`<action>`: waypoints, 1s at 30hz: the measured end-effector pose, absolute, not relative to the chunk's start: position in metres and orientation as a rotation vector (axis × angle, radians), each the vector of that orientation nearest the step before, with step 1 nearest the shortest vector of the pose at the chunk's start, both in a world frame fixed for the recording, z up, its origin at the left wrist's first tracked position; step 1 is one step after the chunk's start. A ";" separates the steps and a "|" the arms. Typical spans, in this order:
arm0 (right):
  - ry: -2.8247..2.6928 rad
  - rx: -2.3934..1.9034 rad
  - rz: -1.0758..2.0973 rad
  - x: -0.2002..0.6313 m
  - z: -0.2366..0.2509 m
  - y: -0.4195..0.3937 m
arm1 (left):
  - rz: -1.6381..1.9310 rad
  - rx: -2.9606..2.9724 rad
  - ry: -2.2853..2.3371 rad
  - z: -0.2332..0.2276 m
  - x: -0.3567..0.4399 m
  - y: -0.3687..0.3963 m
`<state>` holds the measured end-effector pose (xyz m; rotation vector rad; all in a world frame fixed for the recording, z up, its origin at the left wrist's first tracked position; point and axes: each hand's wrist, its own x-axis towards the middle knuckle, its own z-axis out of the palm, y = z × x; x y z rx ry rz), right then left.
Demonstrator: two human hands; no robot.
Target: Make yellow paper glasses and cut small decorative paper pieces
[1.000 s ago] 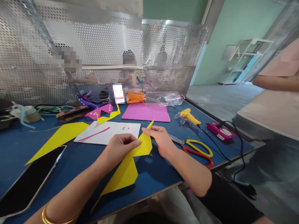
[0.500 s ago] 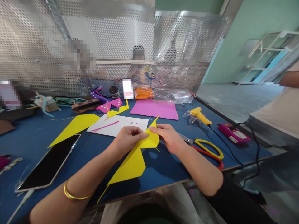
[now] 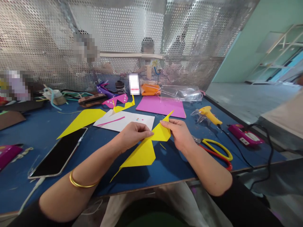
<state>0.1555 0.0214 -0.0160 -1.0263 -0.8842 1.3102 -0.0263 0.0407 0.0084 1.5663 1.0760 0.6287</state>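
Observation:
A folded sheet of yellow paper hangs just above the blue table, held between both hands. My left hand pinches its middle fold with thumb and fingers. My right hand grips the upper right flap, whose pointed tip sticks up past the fingers. A gold bangle circles my left forearm.
A phone lies at the left, a yellow triangle and white sheet behind. Pink sheet, glue gun, scissors and a pink device with cable sit at right. Perforated metal screen behind, people beyond it.
The view has shifted so the table and hands sit further right and up in frame. Both hands keep hold of the yellow paper, its fold pressed a little tighter.

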 end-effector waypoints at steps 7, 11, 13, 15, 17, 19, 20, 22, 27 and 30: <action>-0.917 -1.039 1.324 0.157 -0.020 0.021 | 0.665 1.610 1.077 0.008 -0.026 0.040; -0.899 -1.036 1.266 0.161 -0.019 0.023 | 0.618 1.600 1.074 0.009 -0.028 0.042; -0.885 -1.033 1.248 0.162 -0.018 0.024 | 0.609 1.602 1.072 0.009 -0.029 0.042; -0.868 -1.024 1.248 0.162 -0.018 0.024 | 0.635 1.608 1.075 0.010 -0.030 0.042; -0.858 -1.015 1.270 0.161 -0.018 0.024 | 0.690 1.613 1.088 0.011 -0.029 0.041; -0.854 -1.013 1.307 0.160 -0.018 0.023 | 0.763 1.613 1.109 0.011 -0.028 0.040; -0.851 -1.013 1.327 0.159 -0.017 0.023 | 0.804 1.609 1.121 0.011 -0.028 0.040; -0.842 -1.011 1.362 0.156 -0.017 0.023 | 0.891 1.597 1.143 0.009 -0.028 0.040; -0.827 -0.959 1.436 0.144 -0.021 0.019 | 1.005 1.610 1.156 0.000 -0.024 0.039; -0.795 -0.916 1.448 0.136 -0.025 0.016 | 0.975 1.653 1.134 -0.005 -0.019 0.037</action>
